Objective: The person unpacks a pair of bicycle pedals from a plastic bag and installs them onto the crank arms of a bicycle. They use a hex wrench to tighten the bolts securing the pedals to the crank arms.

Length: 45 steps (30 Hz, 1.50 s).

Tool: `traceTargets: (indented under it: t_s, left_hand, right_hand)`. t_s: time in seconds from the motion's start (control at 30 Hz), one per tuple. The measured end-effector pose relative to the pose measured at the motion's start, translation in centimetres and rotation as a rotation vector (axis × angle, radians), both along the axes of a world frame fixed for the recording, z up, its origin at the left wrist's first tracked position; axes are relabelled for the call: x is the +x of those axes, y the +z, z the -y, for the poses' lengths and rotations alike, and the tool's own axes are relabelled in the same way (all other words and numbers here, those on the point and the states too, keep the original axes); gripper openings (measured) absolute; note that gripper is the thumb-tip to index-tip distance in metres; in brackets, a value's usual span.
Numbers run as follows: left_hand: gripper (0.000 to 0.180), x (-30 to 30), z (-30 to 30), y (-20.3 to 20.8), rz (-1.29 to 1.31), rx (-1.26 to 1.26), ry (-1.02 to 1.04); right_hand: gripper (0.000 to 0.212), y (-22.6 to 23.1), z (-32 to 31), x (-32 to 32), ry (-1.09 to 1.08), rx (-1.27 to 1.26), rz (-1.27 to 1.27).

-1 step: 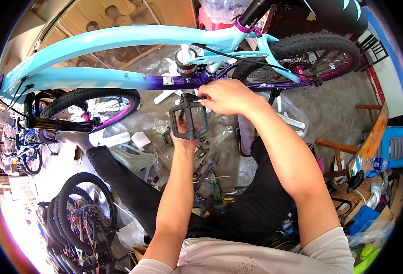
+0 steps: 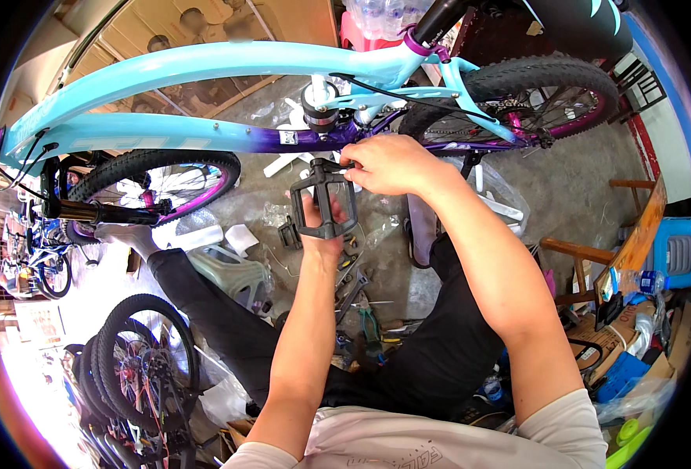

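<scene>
A black bicycle pedal (image 2: 326,205) with an open cage stands on its crank arm (image 2: 331,166), below the purple part of the bicycle's frame (image 2: 306,141). My right hand (image 2: 388,166) is closed, its thumb and fingers pinching the crank arm's dark end beside the pedal. Behind the pedal is my left hand (image 2: 326,244), seen partly through the cage. Its fingers look apart, though the pedal bars hide some of them. The light-blue bicycle frame (image 2: 204,66) spans the upper view. A second black pedal (image 2: 289,234) shows left of my left wrist.
Pliers (image 2: 370,324) and several other tools lie on the floor between my legs. The bicycle's wheels (image 2: 157,184) flank the frame. Loose wheels (image 2: 146,363) stand at lower left, a pale plastic stool (image 2: 236,273) beside my leg. A wooden bench (image 2: 635,227) and clutter are at right.
My left hand has shifted slightly to the right behind the pedal, and more of its fingers show through the cage. My right hand and the pedal look unmoved.
</scene>
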<state>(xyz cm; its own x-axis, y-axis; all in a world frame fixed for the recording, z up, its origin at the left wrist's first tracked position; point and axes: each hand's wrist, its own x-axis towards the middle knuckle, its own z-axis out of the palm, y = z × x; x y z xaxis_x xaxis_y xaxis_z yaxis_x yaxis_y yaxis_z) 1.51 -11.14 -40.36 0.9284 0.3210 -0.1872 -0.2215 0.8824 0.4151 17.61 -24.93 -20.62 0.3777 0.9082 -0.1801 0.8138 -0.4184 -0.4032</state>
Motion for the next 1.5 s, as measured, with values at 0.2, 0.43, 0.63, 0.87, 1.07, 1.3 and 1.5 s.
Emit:
traceTargets:
  t_s: [0.2, 0.43, 0.63, 0.87, 1.07, 1.3, 1.5]
  left_hand:
    - [0.028, 0.4, 0.4, -0.9, -0.110, -0.382, 0.054]
    - [0.022, -8.2, -1.7, -7.0, -0.911, 0.194, 0.241]
    - [0.020, -17.1, 0.6, -14.1, -1.275, 0.344, 0.271]
    - [0.032, -23.4, 4.6, -16.1, -1.409, 0.862, -0.456]
    - [0.029, -22.3, 6.7, -15.2, -1.235, 1.057, -0.802]
    - [0.032, -20.5, 8.6, -14.0, -1.025, 1.241, -0.729]
    - [0.033, -23.6, 6.4, -17.2, -1.046, 1.270, -0.814]
  right_hand:
    - [0.038, 1.4, 0.7, 0.3, -0.028, -0.018, -0.018]
    - [0.043, 0.4, 2.5, 1.1, -0.044, -0.012, -0.003]
    - [0.044, 0.4, 2.1, 0.6, -0.035, -0.029, -0.007]
    - [0.044, -0.5, 1.8, 1.1, -0.020, -0.025, 0.032]
    - [0.039, 0.7, 2.6, 1.4, -0.044, 0.057, 0.020]
    - [0.030, 5.4, 10.6, 0.2, -0.293, 0.769, -0.159]
    - [0.020, -5.0, 24.6, -5.0, -1.012, 1.139, -0.161]
